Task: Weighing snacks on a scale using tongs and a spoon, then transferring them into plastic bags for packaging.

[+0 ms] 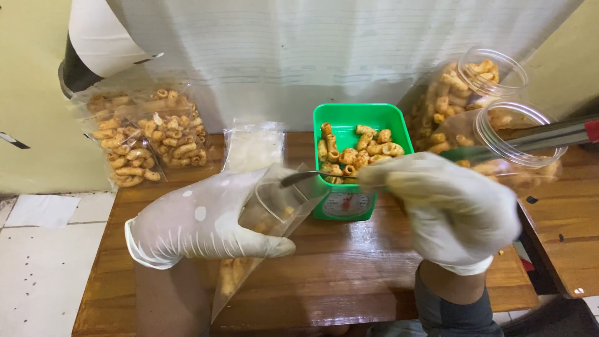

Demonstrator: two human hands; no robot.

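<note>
2 gloved hands: left (206, 218) grips bag (262, 231), right (449, 209) grips spoon (312, 176).

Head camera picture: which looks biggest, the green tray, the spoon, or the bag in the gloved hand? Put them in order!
1. Clear bag, though it is nearest the camera.
2. Green tray, looks a bit smaller; unsure.
3. Spoon, clearly smallest.

The surface (349, 268) is a glossy brown wooden top. A green kitchen scale (344, 205) stands on it toward the back, and a flat stack of empty clear bags (254, 146) lies just to its left. Filled bags of orange-brown tube snacks (146, 140) rest at the back left corner, and two clear plastic jars (493, 118) of the same snacks lie at the back right.
</note>
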